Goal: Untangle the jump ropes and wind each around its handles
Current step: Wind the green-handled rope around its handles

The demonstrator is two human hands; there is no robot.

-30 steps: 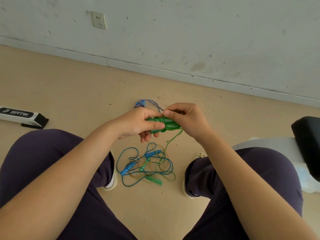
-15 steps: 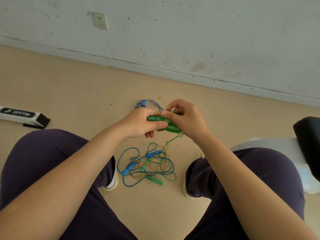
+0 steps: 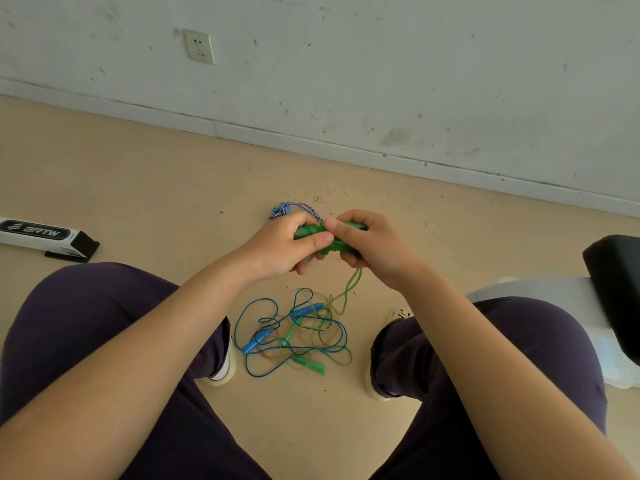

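Green handles [image 3: 327, 237] | left hand [image 3: 277, 247] grips; right hand [image 3: 370, 244] fingers clamped too

A white wall socket [image 3: 198, 46] is set in the scuffed wall [image 3: 381, 64]. A white and black box [image 3: 45, 239] marked BRTW lies on the tan floor [image 3: 138, 188] at left. A black cushion [image 3: 614, 289] is seen at right.

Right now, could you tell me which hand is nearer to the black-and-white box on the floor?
Left. The left hand grips the green handles on the side toward the box; the right hand grips them on the far side.
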